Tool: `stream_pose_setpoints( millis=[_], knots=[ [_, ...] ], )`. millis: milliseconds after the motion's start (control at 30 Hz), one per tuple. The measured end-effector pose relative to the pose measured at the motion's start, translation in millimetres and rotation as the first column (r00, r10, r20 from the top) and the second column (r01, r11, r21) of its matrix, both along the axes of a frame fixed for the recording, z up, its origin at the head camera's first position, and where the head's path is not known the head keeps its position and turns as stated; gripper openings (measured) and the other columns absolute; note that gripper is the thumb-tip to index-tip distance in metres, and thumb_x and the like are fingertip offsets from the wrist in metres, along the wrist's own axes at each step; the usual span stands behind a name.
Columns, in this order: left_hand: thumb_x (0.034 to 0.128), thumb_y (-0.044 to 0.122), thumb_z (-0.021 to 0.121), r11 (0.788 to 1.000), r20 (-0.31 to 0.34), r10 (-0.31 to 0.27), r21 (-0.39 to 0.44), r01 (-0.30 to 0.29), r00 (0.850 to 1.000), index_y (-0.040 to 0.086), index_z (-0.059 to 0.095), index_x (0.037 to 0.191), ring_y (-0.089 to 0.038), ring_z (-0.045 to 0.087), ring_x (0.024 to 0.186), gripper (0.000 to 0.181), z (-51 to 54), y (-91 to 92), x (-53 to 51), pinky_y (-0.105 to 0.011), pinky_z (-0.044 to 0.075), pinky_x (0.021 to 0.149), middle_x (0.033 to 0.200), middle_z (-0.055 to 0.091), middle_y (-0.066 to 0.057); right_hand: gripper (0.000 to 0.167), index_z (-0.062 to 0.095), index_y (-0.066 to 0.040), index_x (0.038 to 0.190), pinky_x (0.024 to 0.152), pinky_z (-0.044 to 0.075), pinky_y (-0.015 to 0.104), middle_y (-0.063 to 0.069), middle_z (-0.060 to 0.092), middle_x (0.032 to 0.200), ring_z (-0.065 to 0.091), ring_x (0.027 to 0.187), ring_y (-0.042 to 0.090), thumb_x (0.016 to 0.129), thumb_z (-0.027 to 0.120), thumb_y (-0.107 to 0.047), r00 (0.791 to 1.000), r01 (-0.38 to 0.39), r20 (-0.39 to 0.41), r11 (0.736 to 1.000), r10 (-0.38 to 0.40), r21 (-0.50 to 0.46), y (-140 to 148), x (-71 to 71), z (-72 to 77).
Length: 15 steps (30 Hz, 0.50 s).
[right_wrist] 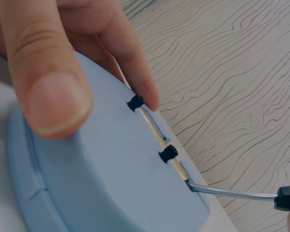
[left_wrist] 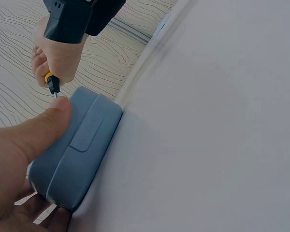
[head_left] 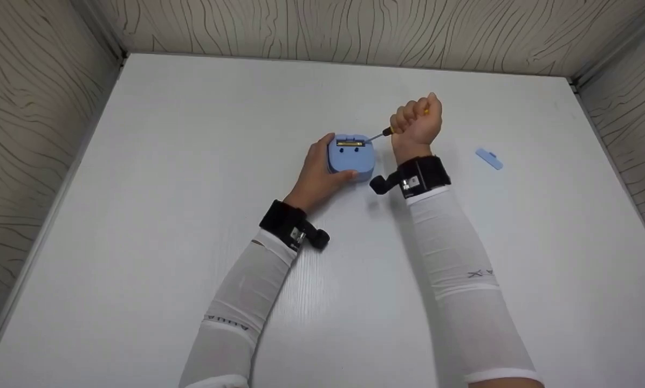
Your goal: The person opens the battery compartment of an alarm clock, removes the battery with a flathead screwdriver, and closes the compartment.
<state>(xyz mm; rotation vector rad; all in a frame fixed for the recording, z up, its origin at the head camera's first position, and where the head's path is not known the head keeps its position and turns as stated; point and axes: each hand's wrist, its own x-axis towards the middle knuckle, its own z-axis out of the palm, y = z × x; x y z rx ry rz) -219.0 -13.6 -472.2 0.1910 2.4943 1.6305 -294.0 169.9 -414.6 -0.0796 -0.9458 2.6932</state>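
A rounded light-blue plastic case (head_left: 350, 161) lies on the white table with its battery slot facing up. Inside the slot sits a gold-coloured battery (head_left: 349, 144), and two black pegs (right_wrist: 168, 153) stand up beside it. My left hand (head_left: 322, 170) grips the case from the left, thumb over the near edge and fingers around the far side. In my right hand (head_left: 417, 121) is a screwdriver (right_wrist: 232, 193) with a yellow and black handle, held in a fist. Its metal tip reaches into the slot at the battery's right end.
A small light-blue battery cover (head_left: 489, 158) lies on the white table (head_left: 166, 215), right of my right wrist. Wood-patterned panels (head_left: 322, 32) stand along the table's back and sides. Black camera straps (head_left: 424, 177) wrap both wrists over white sleeves.
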Motion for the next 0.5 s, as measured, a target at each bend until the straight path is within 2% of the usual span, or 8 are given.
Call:
stream_pose_setpoints(
  millis=[200, 300, 500],
  knots=[
    [0.0888, 0.029, 0.080, 1.000, 0.004, -0.005, -0.017, 0.005, 1.000, 0.010, 0.019, 0.161, -0.023, 0.032, 0.145, 0.097, 0.2, 1.0, 0.0, -0.035, 0.027, 0.119, 0.160, 0.030, -0.013, 0.058, 0.029, -0.013, 0.053, 0.036, 0.019, 0.023, -0.003, 0.030, 0.044, 0.025, 0.035, 0.009, 0.110, 0.030, -0.024, 0.998, 0.008, 0.067, 0.995, -0.002, -0.096, 3.7, 0.3, -0.5],
    [0.0887, 0.029, 0.080, 1.000, -0.011, -0.010, -0.018, 0.010, 1.000, 0.009, 0.020, 0.161, -0.023, 0.033, 0.144, 0.097, 1.0, 0.7, 0.1, -0.035, 0.027, 0.119, 0.159, 0.031, -0.014, 0.057, 0.028, -0.014, 0.054, 0.036, 0.018, 0.022, -0.004, 0.029, 0.044, 0.025, 0.035, 0.009, 0.110, 0.030, -0.023, 0.997, 0.016, 0.076, 0.994, -0.007, -0.112, 4.4, 0.1, -1.1],
    [0.0878, 0.029, 0.081, 1.000, -0.033, -0.008, -0.026, 0.007, 0.999, 0.007, 0.020, 0.161, -0.023, 0.035, 0.142, 0.097, 1.3, -0.4, 0.4, -0.034, 0.028, 0.118, 0.158, 0.032, -0.016, 0.058, 0.029, -0.015, 0.053, 0.035, 0.020, 0.022, -0.005, 0.030, 0.043, 0.026, 0.035, 0.007, 0.110, 0.029, -0.023, 0.997, 0.022, 0.070, 0.996, -0.017, -0.081, 3.5, 0.0, -1.3]
  ],
)
